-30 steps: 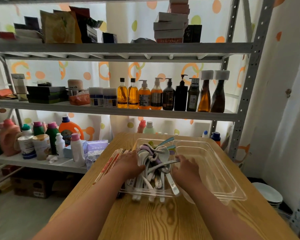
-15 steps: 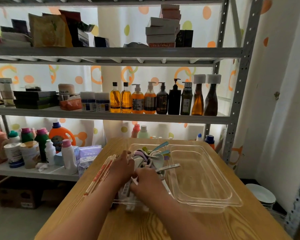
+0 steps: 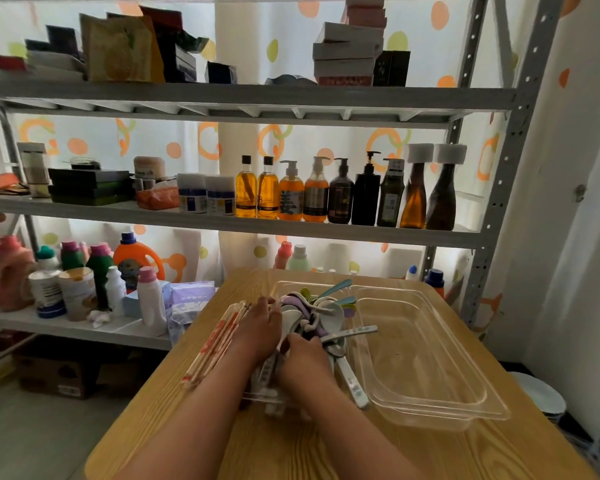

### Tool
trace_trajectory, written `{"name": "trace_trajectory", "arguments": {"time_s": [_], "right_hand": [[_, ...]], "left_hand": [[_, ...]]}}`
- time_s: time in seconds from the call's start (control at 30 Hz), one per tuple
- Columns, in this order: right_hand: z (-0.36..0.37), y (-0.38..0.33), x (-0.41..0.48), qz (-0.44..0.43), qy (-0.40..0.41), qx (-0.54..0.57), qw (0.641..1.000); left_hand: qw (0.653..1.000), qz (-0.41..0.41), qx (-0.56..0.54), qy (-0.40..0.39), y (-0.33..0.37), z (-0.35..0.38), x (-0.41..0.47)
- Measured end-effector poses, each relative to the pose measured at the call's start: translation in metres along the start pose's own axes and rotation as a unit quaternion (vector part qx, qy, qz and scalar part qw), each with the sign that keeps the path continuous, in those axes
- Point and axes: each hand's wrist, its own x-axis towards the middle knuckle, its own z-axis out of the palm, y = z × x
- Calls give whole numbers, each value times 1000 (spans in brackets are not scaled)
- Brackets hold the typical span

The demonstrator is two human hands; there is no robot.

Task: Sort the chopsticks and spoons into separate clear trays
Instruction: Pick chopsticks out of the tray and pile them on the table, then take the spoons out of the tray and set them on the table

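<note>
A pile of spoons (image 3: pixel 321 315), white, purple, green and metal, lies in the left clear tray (image 3: pixel 282 285) on the wooden table. My left hand (image 3: pixel 257 332) lies over the pile's left side with its fingers curled onto the spoons. Close beside it, my right hand (image 3: pixel 303 358) grips the spoon handles at the near end. A bundle of pale chopsticks with red marks (image 3: pixel 217 342) lies just left of my left wrist; whether it rests in a tray or on the table I cannot tell. The right clear tray (image 3: pixel 426 362) holds nothing.
The wooden table (image 3: pixel 291 448) butts against a metal shelf rack (image 3: pixel 243 93) holding bottles, boxes and jars. Detergent bottles and tins (image 3: pixel 77 289) stand on the low shelf to the left. White dishes (image 3: pixel 540 398) sit on the floor at the right.
My right hand has moved left from the pile's right side to the near spoon handles, closing up beside my left hand. The left hand has stayed on the pile.
</note>
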Motion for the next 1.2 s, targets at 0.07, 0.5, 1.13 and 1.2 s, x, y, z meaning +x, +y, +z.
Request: {"name": "trace_trajectory", "arguments": {"time_s": [0.07,0.5,1.13,1.2], "right_hand": [[-3,-1,-2,1,6,19,1000],[-7,3,-12,-16,86,120,989],[-24,12,0,-21,162,371,914],[-35,15,2,-21,177,381,907]], "left_hand": [[1000,6,9,6,0,-1,0],[999,3,31,-13,5,-2,-5],[986,-13,159,-50,8,-3,14],[990,-30,139,-18,20,-1,12]]}}
